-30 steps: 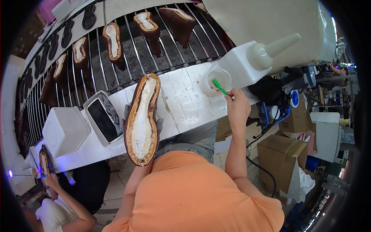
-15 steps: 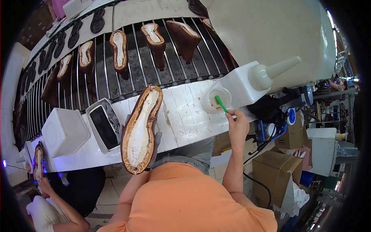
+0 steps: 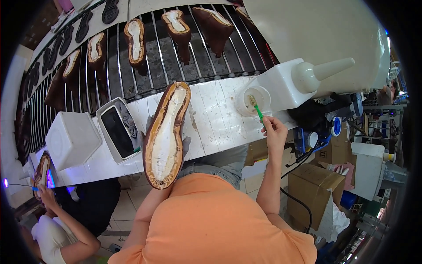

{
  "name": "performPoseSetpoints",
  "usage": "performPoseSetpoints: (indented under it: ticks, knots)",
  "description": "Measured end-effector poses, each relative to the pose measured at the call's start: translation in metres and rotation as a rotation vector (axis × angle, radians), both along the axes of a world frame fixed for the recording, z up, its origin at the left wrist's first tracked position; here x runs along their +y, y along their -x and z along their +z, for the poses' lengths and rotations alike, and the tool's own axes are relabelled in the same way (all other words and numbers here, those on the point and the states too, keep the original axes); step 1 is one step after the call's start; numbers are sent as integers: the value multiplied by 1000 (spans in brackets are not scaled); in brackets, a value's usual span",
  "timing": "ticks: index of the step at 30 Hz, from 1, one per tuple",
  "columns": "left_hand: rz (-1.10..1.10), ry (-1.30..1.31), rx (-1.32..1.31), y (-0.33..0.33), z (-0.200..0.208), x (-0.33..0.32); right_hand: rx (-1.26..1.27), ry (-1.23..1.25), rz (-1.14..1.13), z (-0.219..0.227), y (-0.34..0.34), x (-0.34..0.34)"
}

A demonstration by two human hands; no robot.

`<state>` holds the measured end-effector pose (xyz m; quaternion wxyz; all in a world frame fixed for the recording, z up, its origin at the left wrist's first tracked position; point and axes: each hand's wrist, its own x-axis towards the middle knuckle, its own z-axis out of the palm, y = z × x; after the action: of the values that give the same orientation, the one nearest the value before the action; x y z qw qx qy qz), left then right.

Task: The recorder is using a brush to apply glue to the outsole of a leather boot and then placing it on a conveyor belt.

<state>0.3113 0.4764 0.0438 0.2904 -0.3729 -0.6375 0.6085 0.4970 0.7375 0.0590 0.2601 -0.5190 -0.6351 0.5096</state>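
A brown boot (image 3: 165, 136) is held upside down in front of me, its white sole bottom facing up and ringed by a tan edge. Grey-gloved fingers of my left hand (image 3: 187, 144) show at its side; the rest of that hand is hidden beneath the boot. My right hand (image 3: 274, 129) is closed on a small green-handled brush (image 3: 259, 113). The bristle end of the brush is inside a round white cup (image 3: 241, 109) on the bench. Beside the cup lies a white bottle (image 3: 283, 83) with a long nozzle.
Behind the white bench (image 3: 209, 114) runs a metal-rod rack (image 3: 118, 66) with several upturned boots. Black soles (image 3: 83, 27) line its far side. A white box (image 3: 72, 138) and a tray (image 3: 116, 134) stand left. A co-worker's hand (image 3: 46, 196) holds another boot. Cartons (image 3: 314, 187) stand right.
The brush has tilted in the cup, and its bristles now show. My right hand has moved slightly up and right. The boot has shifted a little up and right in the picture.
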Motion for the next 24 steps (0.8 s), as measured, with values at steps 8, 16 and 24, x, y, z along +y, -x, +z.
performPoseSetpoints:
  ticks: [8, 16, 24]
  knots:
    - [-154, 1226, 1395, -10, 11, 22, 243, -22, -10, 12, 21, -12]
    - [-237, 649, 1250, 2, 0, 29, 333, 205, 366, 70, 62, -59]
    - [-23, 1054, 1618, -4, -40, 19, 305, -23, 775, 75, 75, -112]
